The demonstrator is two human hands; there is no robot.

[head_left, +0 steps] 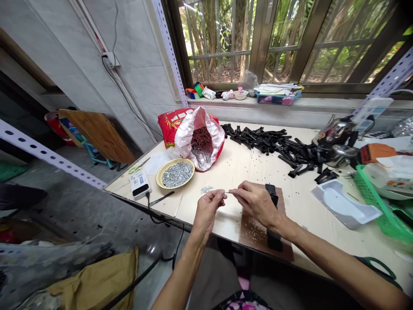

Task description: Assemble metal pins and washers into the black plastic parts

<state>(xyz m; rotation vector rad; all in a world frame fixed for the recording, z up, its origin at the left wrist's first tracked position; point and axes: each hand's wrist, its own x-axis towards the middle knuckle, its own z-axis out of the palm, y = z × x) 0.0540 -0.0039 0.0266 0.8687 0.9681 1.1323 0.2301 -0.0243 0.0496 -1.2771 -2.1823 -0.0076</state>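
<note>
A thin rod, apparently metal, is pinched in clamped fingers by left hand and right hand; straight alignment should be ensured.

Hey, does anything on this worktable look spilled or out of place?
Somewhat: black specks lie scattered across the tabletop, and pale bits litter the brown board; both look like stray debris rather than sorted parts.

we can make out no words or numbers — the white markings on the red bag and blue print on the white device are too small to read.
</note>
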